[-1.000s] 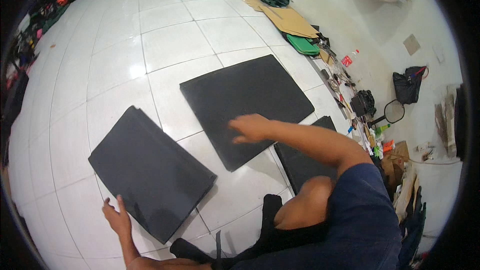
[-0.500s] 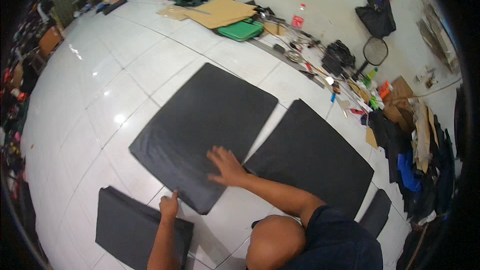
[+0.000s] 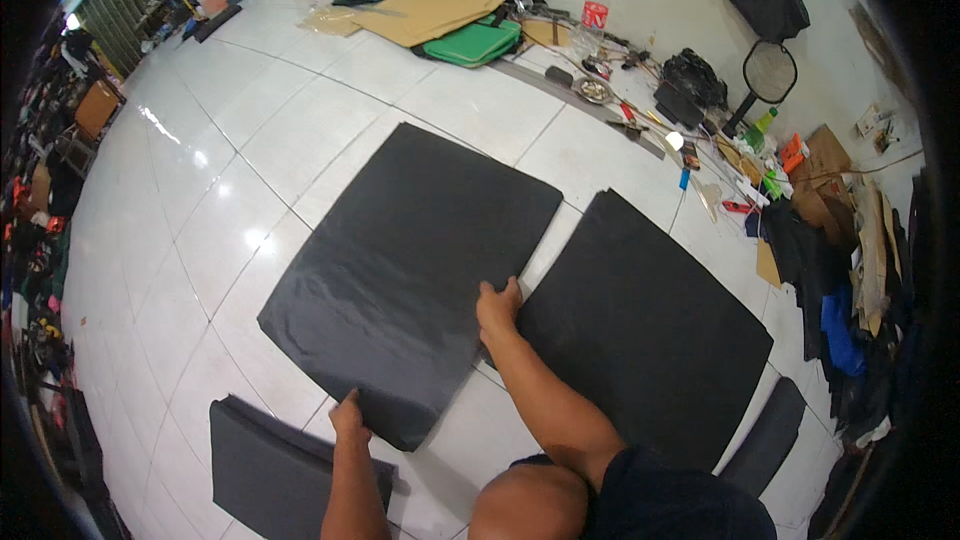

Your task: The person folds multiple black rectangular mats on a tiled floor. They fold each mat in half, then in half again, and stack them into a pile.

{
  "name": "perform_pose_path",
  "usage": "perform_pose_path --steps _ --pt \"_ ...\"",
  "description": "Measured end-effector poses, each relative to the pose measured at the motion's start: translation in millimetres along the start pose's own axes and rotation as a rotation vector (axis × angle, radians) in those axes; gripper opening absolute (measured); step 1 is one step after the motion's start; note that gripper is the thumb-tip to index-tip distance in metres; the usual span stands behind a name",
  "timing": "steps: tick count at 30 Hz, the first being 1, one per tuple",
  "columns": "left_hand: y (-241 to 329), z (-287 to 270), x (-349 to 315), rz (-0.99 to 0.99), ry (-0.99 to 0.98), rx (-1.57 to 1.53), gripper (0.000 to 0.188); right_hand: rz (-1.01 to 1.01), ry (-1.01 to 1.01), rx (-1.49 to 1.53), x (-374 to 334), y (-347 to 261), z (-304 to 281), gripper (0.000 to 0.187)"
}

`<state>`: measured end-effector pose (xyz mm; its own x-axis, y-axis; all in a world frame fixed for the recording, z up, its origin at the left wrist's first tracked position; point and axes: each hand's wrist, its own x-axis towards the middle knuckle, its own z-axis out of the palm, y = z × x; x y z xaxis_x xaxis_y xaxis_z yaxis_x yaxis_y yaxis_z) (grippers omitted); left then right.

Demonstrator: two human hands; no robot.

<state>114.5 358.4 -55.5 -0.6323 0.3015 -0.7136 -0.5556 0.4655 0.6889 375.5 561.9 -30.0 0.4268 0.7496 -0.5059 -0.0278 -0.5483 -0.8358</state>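
Where the black panel (image 3: pixel 412 250) lies: tiled floor (image 3: pixel 180 270), mid-view.
Left hand (image 3: pixel 350 420): 7 o'clock edge; cannot tell if pinching.
Right hand (image 3: pixel 497 312): 4 o'clock edge; likewise.
Second panel (image 3: pixel 650 340), 4 o'clock: uneven pull could bump it.

A broad, four-sided black panel of fabric-like material (image 3: pixel 400 250) lay aslant over the white tiled floor (image 3: pixel 220 285), one corner pointing away and the opposite one toward the near side, though whether its near edge was slightly raised could not be told. Its far part looked dull and smooth, while the near left part showed a greyish sheen with shallow ripples. Just right sat a similar black panel (image 3: pixel 640 330), a floor strip showing between their far ends.
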Motion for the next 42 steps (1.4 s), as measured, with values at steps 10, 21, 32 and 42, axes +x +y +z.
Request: perform_pose_path --steps 10,21,32,42 --pt "15 -4 9 0.133 -0.229 -0.101 0.048 0.085 0.041 -0.024 12 -15 -8 0.069" --pt "57 -47 59 0.095 -0.472 -0.014 0.059 -0.365 -0.654 -0.758 -4 -23 -66 0.064" --pt "52 -37 29 -0.127 -0.258 -0.075 0.052 -1.723 -0.998 -0.740 -159 89 41 0.057" --pt "52 -32 31 -0.155 -0.208 -0.108 0.041 -1.791 -0.861 -0.921 -147 46 61 0.046"
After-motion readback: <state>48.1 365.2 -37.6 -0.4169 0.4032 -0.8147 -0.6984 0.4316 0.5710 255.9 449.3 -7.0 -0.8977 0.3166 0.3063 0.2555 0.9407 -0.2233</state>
